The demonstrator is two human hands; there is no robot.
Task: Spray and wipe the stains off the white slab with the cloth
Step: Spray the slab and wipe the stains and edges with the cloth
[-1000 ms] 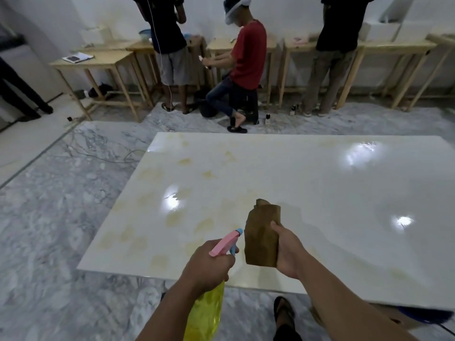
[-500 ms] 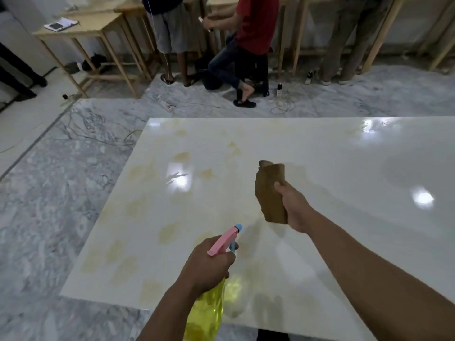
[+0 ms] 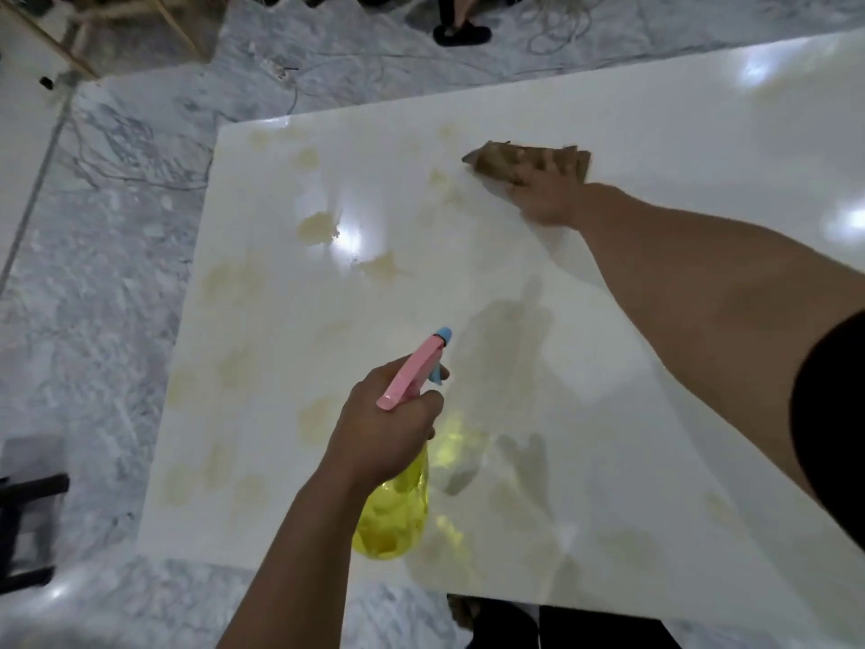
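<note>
Presently: white slab [image 3: 585,367], glossy, lying over grey marble floor [image 3: 93,320]; yellowish stains [image 3: 318,227] scattered across its left half. Brown cloth [image 3: 510,163] flat on the slab's far part. Right hand [image 3: 547,194] presses on the cloth, fingers [image 3: 559,168] spread and fairly straight. Left hand [image 3: 388,428] over the near part, fingers curled round the neck of a yellow spray bottle [image 3: 393,517], pink head pointing away.
</note>
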